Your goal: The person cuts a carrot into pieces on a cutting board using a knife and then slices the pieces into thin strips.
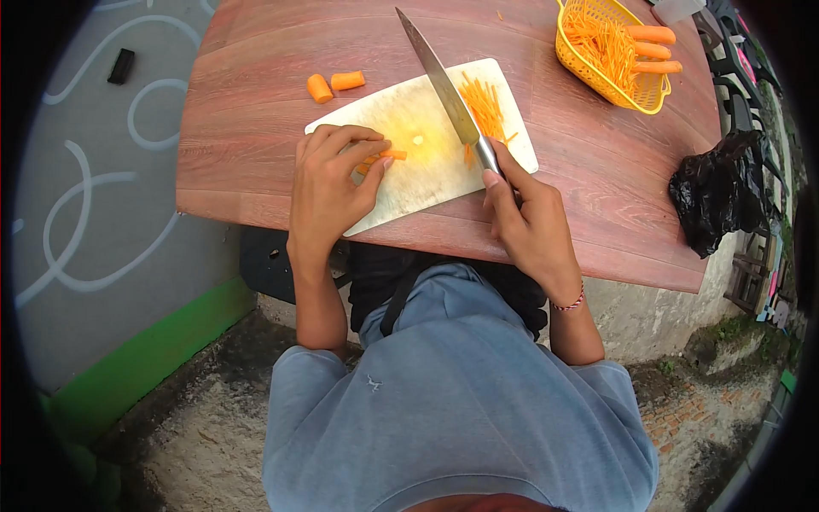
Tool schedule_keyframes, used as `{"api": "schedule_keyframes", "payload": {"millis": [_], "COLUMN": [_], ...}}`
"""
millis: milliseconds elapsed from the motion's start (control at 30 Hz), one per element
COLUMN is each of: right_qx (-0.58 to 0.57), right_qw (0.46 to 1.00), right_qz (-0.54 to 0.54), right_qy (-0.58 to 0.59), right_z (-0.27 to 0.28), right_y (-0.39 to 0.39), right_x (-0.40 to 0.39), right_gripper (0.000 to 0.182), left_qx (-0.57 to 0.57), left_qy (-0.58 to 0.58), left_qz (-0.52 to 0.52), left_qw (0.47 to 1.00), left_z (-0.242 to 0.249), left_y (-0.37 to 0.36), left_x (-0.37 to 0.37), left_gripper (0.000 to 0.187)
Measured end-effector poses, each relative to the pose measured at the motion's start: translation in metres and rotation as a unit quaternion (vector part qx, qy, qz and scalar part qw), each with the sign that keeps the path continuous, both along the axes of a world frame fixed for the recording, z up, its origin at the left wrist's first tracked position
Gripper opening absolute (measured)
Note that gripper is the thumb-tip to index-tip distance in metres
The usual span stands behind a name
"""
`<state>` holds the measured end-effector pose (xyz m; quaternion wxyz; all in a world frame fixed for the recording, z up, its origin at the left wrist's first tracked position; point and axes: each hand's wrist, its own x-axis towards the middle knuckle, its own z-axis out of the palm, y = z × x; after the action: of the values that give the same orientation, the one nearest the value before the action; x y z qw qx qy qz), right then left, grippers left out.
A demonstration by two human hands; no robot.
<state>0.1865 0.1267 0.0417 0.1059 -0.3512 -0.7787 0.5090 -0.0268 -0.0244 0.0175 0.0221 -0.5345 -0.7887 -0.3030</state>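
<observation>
My left hand (pixel 334 175) is closed on a few carrot slices (pixel 388 155) over the left part of the white cutting board (pixel 401 200); the fingers partly hide them. In my right hand (pixel 531 218) is a kitchen knife (pixel 444 90), gripped by its metal handle, the blade pointing up and away across the board. Beside the blade, at the board's right end, lies a small heap of carrot strips (pixel 484 104). Orange stains mark the board's middle. Two short carrot pieces (pixel 334 84) rest on the table just past the board's far left edge.
On the wooden table (pixel 597 196), at the far right, stands a yellow basket (pixel 597 81) of shredded carrot with several whole carrots (pixel 653 51). A black plastic bag (pixel 721 192) hangs at the right edge. A black object (pixel 121 66) shows against the grey painted surface at left.
</observation>
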Motion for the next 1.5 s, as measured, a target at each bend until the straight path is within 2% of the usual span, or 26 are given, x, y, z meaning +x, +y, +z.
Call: {"api": "schedule_keyframes", "payload": {"millis": [167, 500, 700, 767, 867, 967, 1167, 1267, 1500], "right_qx": [0.027, 0.030, 0.031, 0.029, 0.024, 0.015, 0.005, -0.001, -0.009], "right_qw": [0.999, 0.999, 0.999, 0.998, 0.998, 0.999, 0.999, 0.998, 0.998], "right_qz": [0.013, 0.025, 0.035, 0.041, 0.052, 0.041, 0.049, 0.054, 0.058], "right_qy": [0.014, 0.014, 0.020, 0.025, 0.021, 0.018, 0.018, 0.013, 0.012], "right_z": [0.001, 0.000, 0.000, 0.000, 0.001, 0.003, 0.004, 0.003, 0.005], "right_y": [-0.001, -0.001, 0.000, 0.000, -0.001, -0.001, -0.003, -0.004, -0.007], "right_x": [0.002, 0.006, 0.007, 0.007, 0.007, 0.007, 0.010, 0.006, -0.002], "right_gripper": [0.044, 0.044, 0.044, 0.045, 0.045, 0.045, 0.045, 0.045, 0.045], "left_qx": [-0.002, -0.032, -0.013, -0.045, -0.033, 0.023, 0.001, 0.051, 0.083], "left_qy": [-0.042, 0.004, -0.006, -0.014, 0.002, 0.006, 0.010, 0.013, 0.053], "left_qz": [-0.029, -0.057, -0.117, -0.148, -0.153, -0.099, -0.010, -0.015, -0.007], "left_qw": [0.999, 0.998, 0.993, 0.988, 0.988, 0.995, 1.000, 0.998, 0.995], "left_z": [0.003, 0.006, 0.009, 0.012, 0.005, 0.003, 0.003, -0.011, -0.016], "left_y": [0.005, 0.007, 0.017, 0.024, 0.041, 0.048, 0.020, 0.021, 0.032], "left_x": [-0.001, 0.006, 0.007, 0.003, -0.004, 0.000, 0.013, 0.018, 0.023], "left_gripper": [0.016, 0.018, 0.020, 0.024, 0.024, 0.022, 0.026, 0.022, 0.014]}}
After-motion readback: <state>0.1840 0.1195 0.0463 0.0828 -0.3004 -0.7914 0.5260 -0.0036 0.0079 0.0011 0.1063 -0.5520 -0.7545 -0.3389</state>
